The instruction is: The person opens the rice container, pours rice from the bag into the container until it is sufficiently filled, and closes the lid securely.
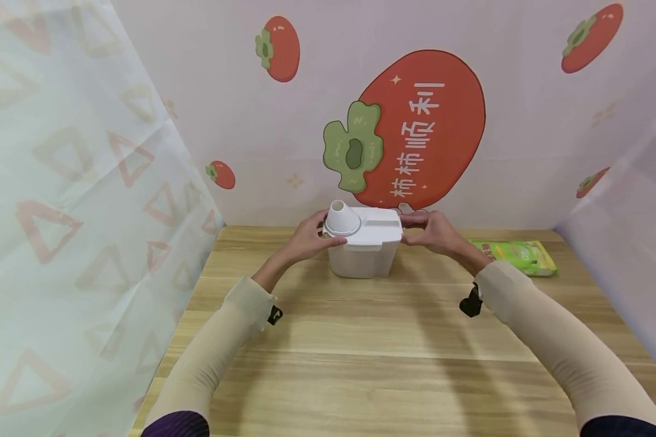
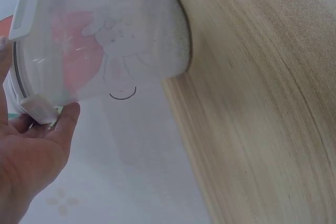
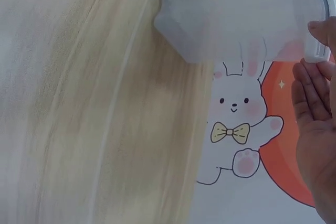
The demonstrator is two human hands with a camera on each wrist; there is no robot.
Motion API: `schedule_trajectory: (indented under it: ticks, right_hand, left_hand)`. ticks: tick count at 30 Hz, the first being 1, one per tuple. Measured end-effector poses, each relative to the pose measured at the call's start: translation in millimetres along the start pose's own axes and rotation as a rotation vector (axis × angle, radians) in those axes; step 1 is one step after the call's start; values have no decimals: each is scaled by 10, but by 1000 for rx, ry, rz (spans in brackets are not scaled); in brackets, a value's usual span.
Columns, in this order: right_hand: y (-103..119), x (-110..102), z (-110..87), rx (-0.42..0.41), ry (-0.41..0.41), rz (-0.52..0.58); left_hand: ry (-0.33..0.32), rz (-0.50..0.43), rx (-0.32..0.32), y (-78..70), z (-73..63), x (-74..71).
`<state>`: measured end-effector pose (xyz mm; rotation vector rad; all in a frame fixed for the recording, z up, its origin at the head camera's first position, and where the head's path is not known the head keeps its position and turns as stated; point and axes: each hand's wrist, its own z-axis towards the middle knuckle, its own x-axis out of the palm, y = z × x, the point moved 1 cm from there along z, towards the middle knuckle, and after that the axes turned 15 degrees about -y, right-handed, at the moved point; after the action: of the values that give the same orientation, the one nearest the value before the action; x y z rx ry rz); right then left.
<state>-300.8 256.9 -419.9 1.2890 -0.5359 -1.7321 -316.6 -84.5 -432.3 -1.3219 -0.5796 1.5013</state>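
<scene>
Container (image 1: pixel 361 262) at the counter's (image 1: pixel 361 364) far edge, both ends covered.
Left hand (image 1: pixel 311 238) has fingers round the left end, right hand (image 1: pixel 436 233) pinches the right, green packet (image 1: pixel 527 257) just chilling far right.

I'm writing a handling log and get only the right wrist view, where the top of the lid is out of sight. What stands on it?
Observer: A white cone stands on the lid, as the head view shows.
Operator: Towards which end?
Observer: The end where the left hand grips.
Operator: Anything lying on the table besides the container?
Observer: Yes, a green packet lies on the table, to the right of the container in the head view.
</scene>
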Motion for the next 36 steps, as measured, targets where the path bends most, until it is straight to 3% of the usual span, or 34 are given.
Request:
schedule_trajectory:
  ticks: [5,10,19,25,36]
  right_hand:
    - [-2,-60,19,-106,4,-148]
    - [24,-99,48,-196,49,-215]
    - [100,-176,74,-110,105,-207]
    - [152,-239,86,-135,77,-233]
    - [204,-280,87,-154,70,-177]
  left_hand:
    - [4,-2,-1,-5,2,-6]
    - [4,1,-6,1,-8,-15]
    - [2,-13,-8,12,-17,-5]
    - [-9,-18,0,-4,-16,-5]
    - [-12,-17,10,2,-11,5]
